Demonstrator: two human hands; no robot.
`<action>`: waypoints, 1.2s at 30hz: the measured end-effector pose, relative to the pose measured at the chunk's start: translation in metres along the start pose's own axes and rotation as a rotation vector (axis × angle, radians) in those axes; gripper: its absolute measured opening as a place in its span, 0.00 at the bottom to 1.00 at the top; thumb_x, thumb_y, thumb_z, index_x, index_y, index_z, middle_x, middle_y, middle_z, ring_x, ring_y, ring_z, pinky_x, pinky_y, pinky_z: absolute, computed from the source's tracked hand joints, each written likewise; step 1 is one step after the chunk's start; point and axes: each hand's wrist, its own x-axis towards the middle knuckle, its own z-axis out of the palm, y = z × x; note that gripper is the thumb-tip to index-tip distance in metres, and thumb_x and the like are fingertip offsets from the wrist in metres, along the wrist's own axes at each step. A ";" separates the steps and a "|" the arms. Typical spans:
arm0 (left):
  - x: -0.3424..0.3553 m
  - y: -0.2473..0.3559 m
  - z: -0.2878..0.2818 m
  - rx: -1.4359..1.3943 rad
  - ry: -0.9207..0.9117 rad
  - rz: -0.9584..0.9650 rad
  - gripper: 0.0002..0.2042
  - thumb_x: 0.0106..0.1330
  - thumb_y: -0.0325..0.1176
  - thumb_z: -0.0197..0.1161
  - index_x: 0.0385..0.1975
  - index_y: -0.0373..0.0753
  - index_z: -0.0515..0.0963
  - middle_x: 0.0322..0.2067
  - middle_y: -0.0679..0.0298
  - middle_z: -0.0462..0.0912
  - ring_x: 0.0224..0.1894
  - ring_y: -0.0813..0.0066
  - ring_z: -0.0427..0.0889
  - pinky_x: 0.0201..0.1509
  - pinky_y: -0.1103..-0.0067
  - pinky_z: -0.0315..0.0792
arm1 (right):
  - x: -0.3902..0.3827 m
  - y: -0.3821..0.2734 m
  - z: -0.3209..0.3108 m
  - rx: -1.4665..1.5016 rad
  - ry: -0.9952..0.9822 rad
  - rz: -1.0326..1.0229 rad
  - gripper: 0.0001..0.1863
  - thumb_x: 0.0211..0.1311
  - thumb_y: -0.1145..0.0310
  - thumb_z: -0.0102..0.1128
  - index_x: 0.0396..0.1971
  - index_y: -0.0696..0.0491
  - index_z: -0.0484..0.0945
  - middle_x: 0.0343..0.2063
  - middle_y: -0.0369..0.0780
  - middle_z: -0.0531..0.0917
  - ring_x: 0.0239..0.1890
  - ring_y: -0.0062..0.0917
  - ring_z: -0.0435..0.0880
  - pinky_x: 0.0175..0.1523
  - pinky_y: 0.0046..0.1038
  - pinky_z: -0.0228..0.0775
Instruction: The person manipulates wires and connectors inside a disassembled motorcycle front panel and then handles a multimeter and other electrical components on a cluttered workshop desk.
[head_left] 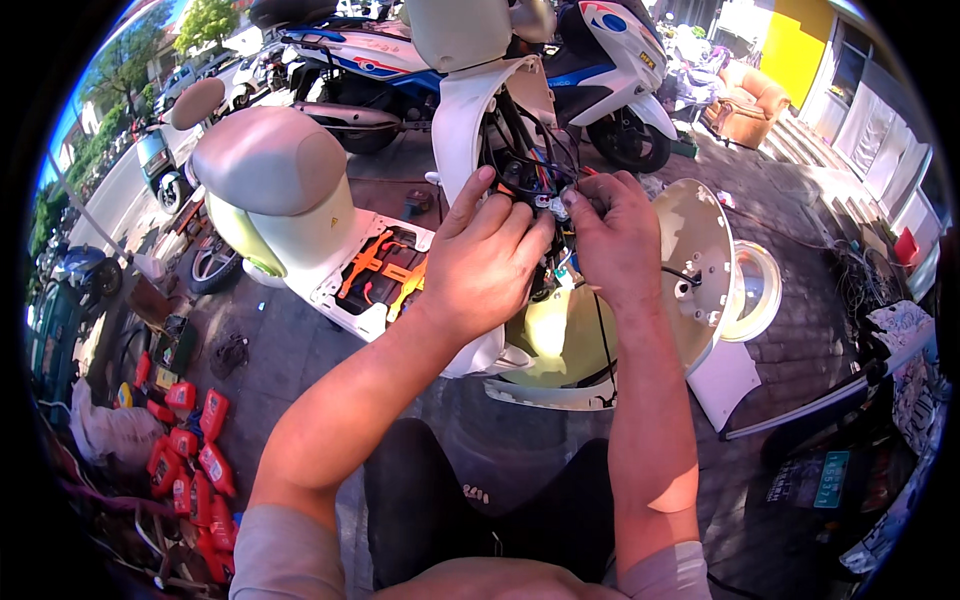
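Observation:
A cream scooter with its front opened up stands before me, and a bundle of wires (541,172) hangs out of its front column. Both my hands work inside that bundle. My left hand (485,262) has most of its fingers curled in at the wires, with one outer finger stretched up; its fingertips are partly hidden. Close by on the right, my right hand (612,235) pinches a dark wire between thumb and forefinger. A small pale connector (551,205) sits between the two hands. Below them hang more leads beside a curved cream body panel (548,340).
The scooter's seat (265,160) and an open battery bay (385,268) with orange straps lie left. A round cream cover (692,225) and a wheel rim (757,290) stand right. Red bottles (200,455) crowd the lower left. A white-blue motorcycle (610,75) is parked behind.

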 end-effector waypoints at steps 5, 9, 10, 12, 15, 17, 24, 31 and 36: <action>-0.006 0.003 0.001 -0.001 0.002 -0.002 0.22 0.50 0.34 0.72 0.49 0.43 0.86 0.40 0.67 0.81 0.53 0.65 0.81 0.82 0.54 0.57 | -0.009 -0.005 -0.011 -0.224 -0.064 -0.058 0.12 0.65 0.62 0.71 0.42 0.54 0.87 0.41 0.43 0.84 0.42 0.42 0.87 0.47 0.42 0.79; -0.010 0.006 0.002 -0.007 -0.002 -0.014 0.24 0.49 0.34 0.73 0.51 0.42 0.86 0.41 0.66 0.81 0.53 0.65 0.81 0.82 0.52 0.57 | -0.015 -0.009 -0.012 -0.394 -0.063 -0.060 0.15 0.63 0.57 0.73 0.43 0.52 0.88 0.42 0.41 0.86 0.43 0.41 0.88 0.47 0.41 0.81; -0.010 0.007 0.003 -0.004 0.005 -0.015 0.24 0.49 0.34 0.73 0.51 0.42 0.86 0.41 0.66 0.81 0.53 0.65 0.81 0.82 0.52 0.56 | -0.015 -0.008 -0.012 -0.419 -0.057 -0.049 0.16 0.63 0.56 0.73 0.43 0.51 0.89 0.42 0.41 0.86 0.43 0.41 0.89 0.47 0.41 0.81; -0.010 0.005 0.003 0.005 0.015 -0.016 0.24 0.49 0.33 0.73 0.51 0.42 0.86 0.41 0.66 0.81 0.53 0.64 0.81 0.83 0.52 0.56 | -0.014 -0.017 -0.012 -0.466 -0.076 -0.026 0.16 0.62 0.55 0.74 0.43 0.51 0.89 0.42 0.41 0.87 0.43 0.41 0.89 0.47 0.41 0.81; -0.011 0.007 0.000 -0.008 -0.001 -0.021 0.25 0.50 0.33 0.72 0.52 0.41 0.86 0.41 0.65 0.81 0.54 0.64 0.81 0.83 0.52 0.55 | -0.011 -0.016 -0.013 -0.534 -0.103 0.005 0.17 0.59 0.54 0.75 0.42 0.51 0.89 0.43 0.41 0.88 0.44 0.41 0.89 0.48 0.42 0.81; -0.013 0.008 0.003 -0.006 0.002 -0.019 0.25 0.50 0.33 0.72 0.52 0.40 0.85 0.41 0.65 0.81 0.54 0.63 0.81 0.83 0.52 0.55 | -0.008 -0.014 -0.011 -0.560 -0.122 0.015 0.18 0.58 0.53 0.75 0.41 0.51 0.90 0.42 0.41 0.89 0.44 0.41 0.89 0.49 0.42 0.81; -0.011 0.008 0.002 0.001 0.011 -0.025 0.25 0.50 0.32 0.71 0.52 0.37 0.85 0.39 0.64 0.81 0.53 0.63 0.81 0.83 0.52 0.55 | 0.001 -0.026 -0.010 -0.548 -0.232 0.196 0.21 0.58 0.49 0.74 0.41 0.51 0.90 0.39 0.43 0.90 0.44 0.41 0.90 0.49 0.42 0.81; -0.015 0.012 -0.004 0.015 -0.059 -0.016 0.26 0.50 0.32 0.70 0.53 0.36 0.84 0.38 0.63 0.81 0.52 0.62 0.81 0.83 0.52 0.53 | 0.003 -0.029 -0.007 -0.588 -0.300 0.217 0.20 0.57 0.50 0.75 0.40 0.51 0.90 0.39 0.45 0.90 0.44 0.42 0.90 0.49 0.42 0.81; -0.011 0.014 -0.005 0.043 -0.070 -0.023 0.27 0.51 0.32 0.70 0.55 0.35 0.83 0.38 0.62 0.80 0.53 0.62 0.81 0.83 0.52 0.53 | 0.000 -0.015 0.000 -0.536 -0.143 0.120 0.20 0.55 0.54 0.74 0.40 0.55 0.89 0.35 0.47 0.90 0.41 0.44 0.90 0.48 0.43 0.81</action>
